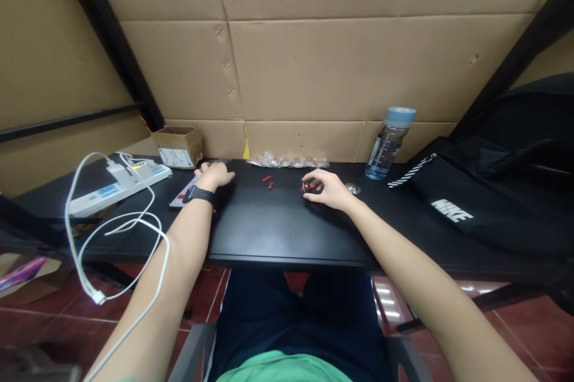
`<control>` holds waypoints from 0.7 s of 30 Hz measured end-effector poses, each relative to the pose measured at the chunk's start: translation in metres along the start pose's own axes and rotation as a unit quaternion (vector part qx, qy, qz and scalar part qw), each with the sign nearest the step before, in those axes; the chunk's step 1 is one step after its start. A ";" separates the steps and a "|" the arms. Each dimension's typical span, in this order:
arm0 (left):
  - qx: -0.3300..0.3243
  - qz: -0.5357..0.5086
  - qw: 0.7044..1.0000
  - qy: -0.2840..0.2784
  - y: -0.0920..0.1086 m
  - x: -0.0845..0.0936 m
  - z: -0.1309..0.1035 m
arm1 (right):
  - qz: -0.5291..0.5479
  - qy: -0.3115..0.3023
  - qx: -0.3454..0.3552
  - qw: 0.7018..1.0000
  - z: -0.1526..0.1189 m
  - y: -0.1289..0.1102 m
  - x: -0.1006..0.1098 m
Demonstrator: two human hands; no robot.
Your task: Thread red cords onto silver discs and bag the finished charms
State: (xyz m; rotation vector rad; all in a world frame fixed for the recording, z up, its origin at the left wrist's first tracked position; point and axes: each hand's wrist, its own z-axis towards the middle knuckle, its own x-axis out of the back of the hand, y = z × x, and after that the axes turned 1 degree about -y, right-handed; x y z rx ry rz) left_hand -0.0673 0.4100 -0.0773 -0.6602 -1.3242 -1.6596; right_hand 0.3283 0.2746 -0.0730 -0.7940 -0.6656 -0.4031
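Observation:
My left hand (214, 175) is at the left of the black table (287, 238), fingers apart, over the far end of a phone-like flat object (180, 198). My right hand (326, 188) is right of the middle, its thumb and fingers curled round a small clear item with red parts (313, 186). Two small red pieces (267, 178) lie on the table between my hands. A round clear piece (353, 188) lies just right of my right hand. Behind, along the cardboard wall, is a row of small clear plastic bags (289, 161).
A water bottle (386, 146) and a black bag (488, 191) stand at the right. At the left are a cardboard box (179, 147), a white power strip (112, 192) and a white cable (164, 250) looping over my left forearm.

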 end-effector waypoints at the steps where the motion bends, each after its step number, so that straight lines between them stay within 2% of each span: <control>1: 0.009 0.011 1.000 0.015 -0.001 0.003 0.000 | 0.001 0.000 -0.001 1.000 0.000 0.001 0.000; 4: 0.018 0.043 0.997 0.066 0.000 0.019 -0.007 | 0.005 -0.001 -0.003 1.000 0.000 0.002 0.002; 8: -0.054 0.019 0.985 0.164 0.015 0.038 -0.021 | 0.002 0.007 -0.002 1.000 0.001 0.003 0.003; 11: -0.121 -0.024 0.973 0.194 0.039 0.043 -0.034 | 0.004 0.010 -0.008 1.000 0.001 0.003 0.004; 15: -0.227 -0.026 0.951 0.207 0.079 0.036 -0.055 | 0.000 0.013 -0.024 1.000 0.001 0.002 0.007; 18: -0.343 -0.023 0.926 0.158 0.104 0.023 -0.069 | -0.002 0.027 -0.038 0.999 0.002 0.002 0.012; 21: -0.477 -0.015 0.878 0.031 0.121 0.003 -0.080 | 0.000 0.052 -0.051 0.997 0.002 0.005 0.018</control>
